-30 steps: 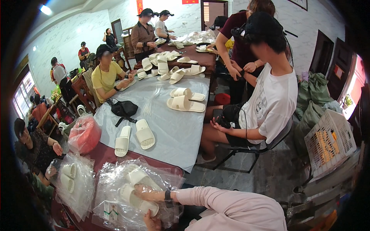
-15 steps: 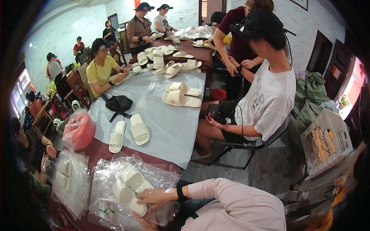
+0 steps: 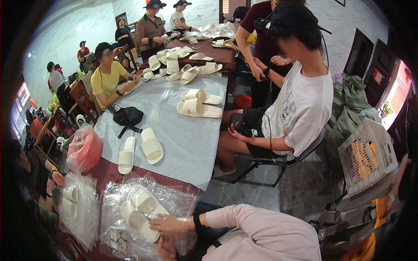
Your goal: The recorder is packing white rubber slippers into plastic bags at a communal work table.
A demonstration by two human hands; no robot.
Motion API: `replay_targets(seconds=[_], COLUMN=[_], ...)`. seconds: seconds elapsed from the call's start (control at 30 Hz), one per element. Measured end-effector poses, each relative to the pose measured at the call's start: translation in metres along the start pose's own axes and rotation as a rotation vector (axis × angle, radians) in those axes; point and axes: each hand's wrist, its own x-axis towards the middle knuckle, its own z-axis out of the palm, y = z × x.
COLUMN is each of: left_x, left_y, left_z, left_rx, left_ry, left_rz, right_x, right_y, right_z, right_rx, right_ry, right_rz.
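Since a second ago, I see the right hand (image 3: pixel 167 224) has moved from the strap toward the heel of the nearer cream slipper (image 3: pixel 131 214). Its fingers lie extended there; I can't tell whether they grip. Beside it, the left hand (image 3: pixel 166 249) is cut off below, its hold unclear. That broad-strapped slipper and its mate (image 3: pixel 143 199) lie amid crinkled, glaring clear film (image 3: pixel 114 203) on the maroon tabletop (image 3: pixel 106 173).

Right hand (image 3: pixel 168 225) shifted down along the bagged slippers (image 3: pixel 137 222), now nearer their lower end; glare makes contact hard to call. View panned slightly right.
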Motion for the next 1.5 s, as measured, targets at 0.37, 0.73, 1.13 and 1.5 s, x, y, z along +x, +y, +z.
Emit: replay_targets(seconds=[0.37, 0.73, 1.13, 1.5], left_x=[-0.004, 0.020, 0.011, 0.008], left_y=[-0.007, -0.019, -0.015, -0.023], left_z=[0.077, 0.042, 0.085, 0.087], left_rx=[0.397, 0.210, 0.421, 0.739], left_ry=[0.323, 0.511, 0.604, 0.582], left_rz=[0.271, 0.408, 0.301, 0.429], right_x=[-0.018, -0.021, -0.031, -0.018], right_y=[0.015, 0.019, 0.033, 0.032], right_z=[-0.036, -0.023, -0.009, -0.020], right_rx=[-0.096, -0.114, 0.146, -0.190], right_ry=[-0.180, -0.187, -0.029, -0.363], right_rz=[0.336, 0.393, 0.410, 0.472])
